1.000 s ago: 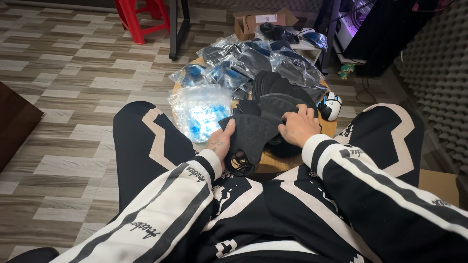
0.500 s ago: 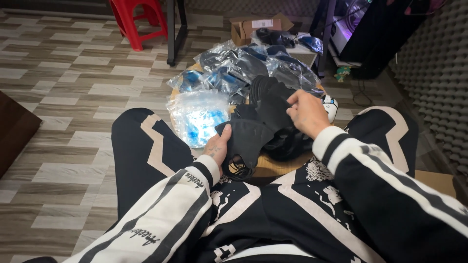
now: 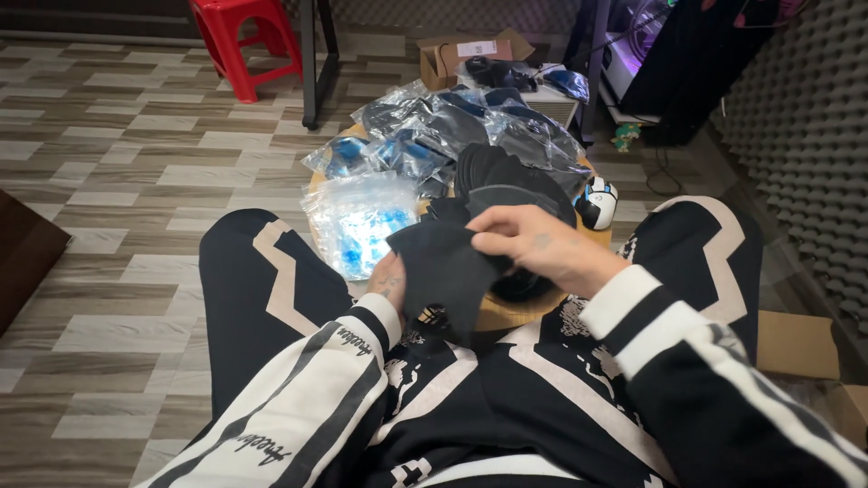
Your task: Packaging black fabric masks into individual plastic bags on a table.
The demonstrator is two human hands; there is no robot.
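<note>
1. Lying across the near edge of the round wooden table (image 3: 506, 316), a black fabric piece (image 3: 448, 271) is held over the person's lap; it looks matte, soft and limp, with a creased, uneven outline, and its lower end hangs down past the table's rim.
2. The fabric piece is gripped from its near left side by the left hand (image 3: 387, 282), whose fingers are mostly hidden under the cloth.
3. The upper right edge of the fabric is pinched by the right hand (image 3: 533, 246), with fingers curled closed on it above the table.
4. A stack of similar black pieces (image 3: 506, 181) is seen on the table just behind the held one.
5. A clear plastic bag with blue contents (image 3: 357, 221) is laid at the table's left edge.
6. More clear bags with dark items (image 3: 452, 122) are piled on the table's far side.
7. A small white and blue object (image 3: 597, 201) is placed at the table's right edge.
8. A red plastic stool (image 3: 240, 41) is seen well beyond the table, to the far left.
</note>
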